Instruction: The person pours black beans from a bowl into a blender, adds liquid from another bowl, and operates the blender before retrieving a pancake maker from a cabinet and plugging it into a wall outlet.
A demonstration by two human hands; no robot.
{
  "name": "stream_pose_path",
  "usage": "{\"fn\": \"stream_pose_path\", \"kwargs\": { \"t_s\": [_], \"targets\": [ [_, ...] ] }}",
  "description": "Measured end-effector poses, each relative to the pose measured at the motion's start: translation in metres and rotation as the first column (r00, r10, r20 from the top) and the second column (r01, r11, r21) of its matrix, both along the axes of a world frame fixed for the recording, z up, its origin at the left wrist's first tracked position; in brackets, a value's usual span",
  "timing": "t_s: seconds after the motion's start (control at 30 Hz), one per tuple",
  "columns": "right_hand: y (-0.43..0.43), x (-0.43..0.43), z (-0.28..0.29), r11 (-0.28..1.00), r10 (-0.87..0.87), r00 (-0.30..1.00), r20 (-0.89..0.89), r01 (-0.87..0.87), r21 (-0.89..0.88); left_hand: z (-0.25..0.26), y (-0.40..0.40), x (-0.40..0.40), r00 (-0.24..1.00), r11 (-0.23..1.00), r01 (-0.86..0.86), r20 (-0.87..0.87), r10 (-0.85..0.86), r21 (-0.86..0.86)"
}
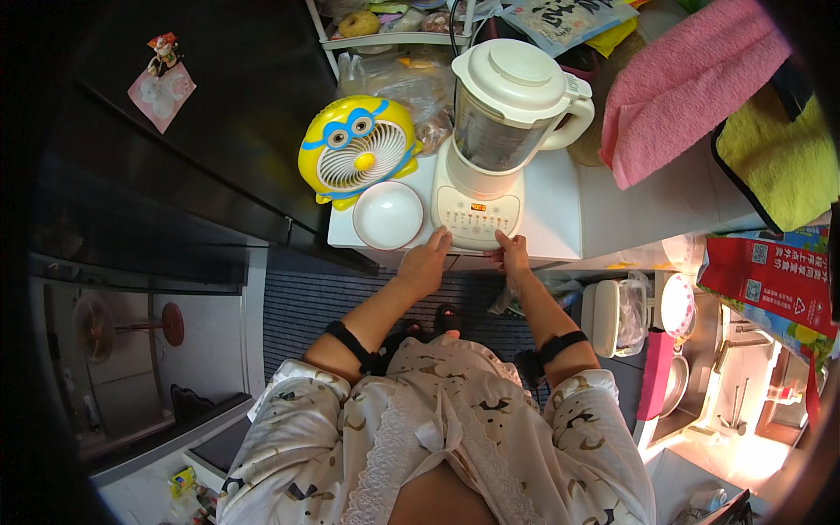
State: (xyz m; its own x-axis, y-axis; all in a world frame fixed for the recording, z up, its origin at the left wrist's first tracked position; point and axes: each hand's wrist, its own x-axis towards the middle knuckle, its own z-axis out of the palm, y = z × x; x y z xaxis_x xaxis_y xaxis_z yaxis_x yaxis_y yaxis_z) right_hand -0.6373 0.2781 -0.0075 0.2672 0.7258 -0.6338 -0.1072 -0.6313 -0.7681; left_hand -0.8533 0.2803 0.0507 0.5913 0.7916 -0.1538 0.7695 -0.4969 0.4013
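A cream countertop blender stands on a white cabinet top, its control panel lit and facing me. Its lidded jug sits upright on the base, with the handle to the right. My left hand rests its fingers at the front left corner of the base and grips nothing. My right hand is at the front right corner, with the thumb on the panel's edge and the other fingers lower, partly hidden. A white bowl with a red rim lies left of the base, near my left hand.
A yellow and blue cartoon fan stands behind the bowl. Plastic bags and a white shelf rack are behind it. A pink towel and a yellow-green cloth hang at the right. A dark cabinet front borders the left.
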Motion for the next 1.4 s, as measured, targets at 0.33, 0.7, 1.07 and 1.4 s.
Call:
{"fn": "stream_pose_path", "kwargs": {
  "t_s": [0.33, 0.7, 1.07, 1.4],
  "targets": [
    [0.0, 0.005, 0.005, 0.996, 0.039, 0.99, -0.134, -0.048, -0.069, -0.002, 0.0, -0.001, 0.999, 1.0, -0.015, 0.029, 0.015, -0.011],
    [0.0, 0.006, -0.019, 0.999, 0.001, 0.998, -0.066, 0.002, 0.054, -0.004, -0.002, -0.001, 0.999, 1.0, -0.012, 0.045, 0.011, 0.016],
    [0.016, -0.036, -0.018, 0.977, -0.214, 0.958, 0.192, 0.209, 0.042, -0.001, -0.001, 0.0, 0.999, 0.999, -0.03, 0.018, 0.031, -0.039],
    [0.012, -0.019, -0.03, 0.994, -0.093, 0.992, 0.088, 0.088, 0.061, 0.0, -0.003, 0.0, 0.999, 0.999, -0.029, 0.041, 0.03, -0.031]
  ]
}}
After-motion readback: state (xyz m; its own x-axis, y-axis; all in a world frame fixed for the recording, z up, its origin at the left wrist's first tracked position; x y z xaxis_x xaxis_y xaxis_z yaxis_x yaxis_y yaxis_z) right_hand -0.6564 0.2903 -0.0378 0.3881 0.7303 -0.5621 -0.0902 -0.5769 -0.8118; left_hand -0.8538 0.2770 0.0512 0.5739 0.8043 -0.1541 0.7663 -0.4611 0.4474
